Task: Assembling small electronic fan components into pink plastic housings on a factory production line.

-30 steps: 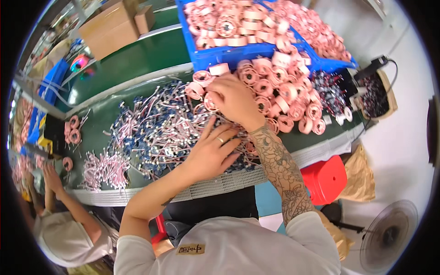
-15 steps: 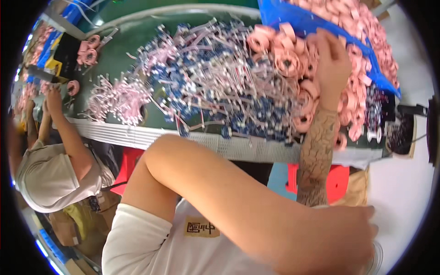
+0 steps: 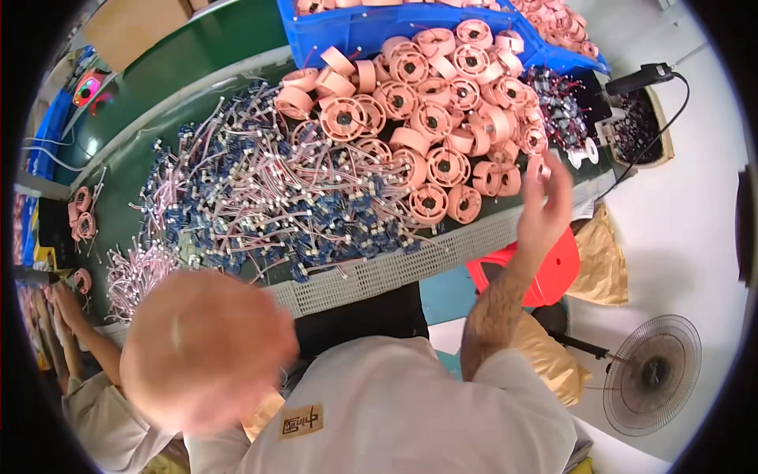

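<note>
My tattooed right arm reaches up at the right, and my right hand is raised beside the table's front edge. Its fingers close around a small pink plastic ring, partly hidden by them. Just beyond lies a heap of pink plastic rings with spoked centres. My left arm is a large, blurred, foreshortened shape at the lower left; its fingers cannot be made out. Left of the rings spreads a pile of blue circuit boards with pale wires, with a bundle of pale wires farther left.
A blue bin of pink rings stands behind the heap. Dark small parts lie at its right, near a box of black pieces. Red stool, paper sacks and fan stand right. A co-worker's hand works far left.
The view has shifted. My right hand has come from over the ring heap to the table's front edge. My left forearm no longer stretches across the foreground.
</note>
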Available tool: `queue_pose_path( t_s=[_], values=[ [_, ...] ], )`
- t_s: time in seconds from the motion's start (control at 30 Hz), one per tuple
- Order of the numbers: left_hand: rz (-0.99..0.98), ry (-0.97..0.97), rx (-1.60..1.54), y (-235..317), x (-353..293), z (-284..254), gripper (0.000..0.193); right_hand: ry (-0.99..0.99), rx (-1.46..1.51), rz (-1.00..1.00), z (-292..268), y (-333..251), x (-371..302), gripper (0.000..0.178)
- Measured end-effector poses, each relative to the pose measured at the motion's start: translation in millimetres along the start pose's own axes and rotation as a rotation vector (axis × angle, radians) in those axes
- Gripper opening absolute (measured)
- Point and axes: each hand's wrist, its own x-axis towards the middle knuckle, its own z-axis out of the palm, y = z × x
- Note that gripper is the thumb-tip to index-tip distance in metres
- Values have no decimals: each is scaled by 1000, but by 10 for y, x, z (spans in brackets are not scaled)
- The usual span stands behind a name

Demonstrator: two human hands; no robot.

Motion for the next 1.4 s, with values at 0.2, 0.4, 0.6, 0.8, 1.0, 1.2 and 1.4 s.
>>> queue_pose_path(
  t_s=[0.2,0.4,0.6,0.8,1.0,1.2,1.4],
  values=[
    [-404,207,-70,-1151,108,381,21,-287,-187,-197,341,-35,-480,75],
    [-522,560,-167,-1882,255,532,19,-322,9,-180,727,-143,-100,65],
    [-598,729,59,-1994,47,616,19,-113,-68,-288,739,-374,17,28],
    [-456,644,230,-2011,57,695,16,-325,114,-313,992,-972,343,18],
    [-387,524,412,-2020,52,744,23,-644,67,-764,2006,-1350,451,12],
    [-363,396,399,-1996,32,772,30,-832,-90,-843,2444,-1067,558,15],
    [-386,466,405,-2005,20,803,26,-801,-4,-863,2466,-1103,510,11]
  ],
)
